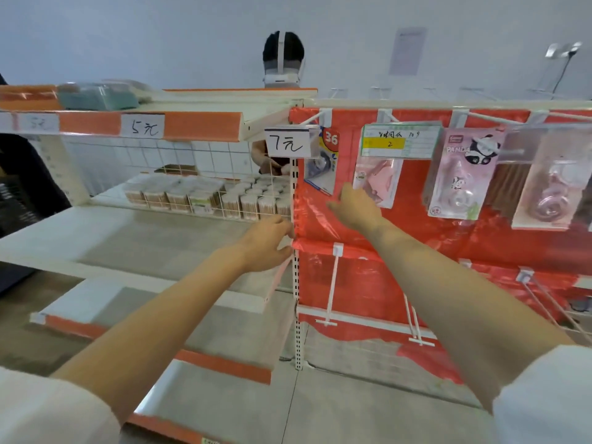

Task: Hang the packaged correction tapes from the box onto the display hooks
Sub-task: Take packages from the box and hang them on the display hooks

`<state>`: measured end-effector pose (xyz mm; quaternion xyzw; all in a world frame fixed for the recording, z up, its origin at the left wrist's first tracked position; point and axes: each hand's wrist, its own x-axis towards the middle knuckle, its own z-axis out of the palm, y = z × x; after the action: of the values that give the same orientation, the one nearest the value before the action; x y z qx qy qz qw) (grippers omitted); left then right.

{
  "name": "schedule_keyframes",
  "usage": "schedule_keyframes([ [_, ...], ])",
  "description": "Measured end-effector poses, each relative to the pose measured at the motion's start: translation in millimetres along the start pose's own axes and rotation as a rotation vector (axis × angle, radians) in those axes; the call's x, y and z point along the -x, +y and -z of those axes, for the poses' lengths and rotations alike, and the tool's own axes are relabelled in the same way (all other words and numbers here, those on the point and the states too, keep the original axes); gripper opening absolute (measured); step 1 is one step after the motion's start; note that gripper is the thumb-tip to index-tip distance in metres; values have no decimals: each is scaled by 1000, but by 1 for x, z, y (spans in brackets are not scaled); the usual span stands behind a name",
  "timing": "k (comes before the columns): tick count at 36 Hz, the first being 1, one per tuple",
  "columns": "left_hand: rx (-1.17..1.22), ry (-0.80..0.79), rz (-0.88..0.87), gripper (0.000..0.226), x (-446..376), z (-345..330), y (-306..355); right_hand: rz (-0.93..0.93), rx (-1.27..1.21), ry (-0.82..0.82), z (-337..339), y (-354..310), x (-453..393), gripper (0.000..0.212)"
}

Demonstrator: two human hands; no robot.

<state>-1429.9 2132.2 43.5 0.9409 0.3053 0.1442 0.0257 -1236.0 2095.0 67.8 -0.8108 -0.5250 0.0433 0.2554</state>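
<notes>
At the left edge of the red display panel (416,251): both bare arms reach forward toward the upright white post (297,283).
Task's thing: one packaged correction tape (322,161) hangs on the top-left display hook (312,119), behind a "7元" price tag (287,142); the box is not in view.
Left hand (267,243): fingers curl against the post at the panel's left edge; whether this grip pinches anything there, the view does not show clearly.
Right hand (354,208): held up just below the hanging pack, fingers loosely bent and holding nothing, so the grip is free.
Handling, as a judgement: the pack looks like a thin card with a clear blister, so light, fairly stiff across the card, slick on the plastic, and apt to bend or tear at the hang hole; best taken by the card's upper edge, beside the hole, and slid straight along the hook.
Other packs: pink and panda-printed blister packs (461,177) hang further right along the same top row.
Free hooks: white hooks (333,283) stand out from the lower part of the panel with nothing on them.
Surface: white shelves (128,232) with orange edging to the left, one carrying boxed cotton swabs (208,197) behind a wire rail.
Room: pale wall; another person's head (283,57) shows beyond the shelving.
</notes>
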Motion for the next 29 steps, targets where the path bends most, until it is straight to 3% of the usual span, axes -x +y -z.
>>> schedule_keyframes([
  [4,14,-53,-108,28,-2,-14,25,35,144,6,6,20,32,37],
  [13,67,-171,-450,30,-17,-56,116,-53,225,-129,44,98,112,37],
  [18,131,-209,-638,26,-28,-76,166,-209,244,-129,76,148,157,35],
  [29,211,-308,-875,25,-32,-122,294,-530,152,-92,103,261,264,38],
])
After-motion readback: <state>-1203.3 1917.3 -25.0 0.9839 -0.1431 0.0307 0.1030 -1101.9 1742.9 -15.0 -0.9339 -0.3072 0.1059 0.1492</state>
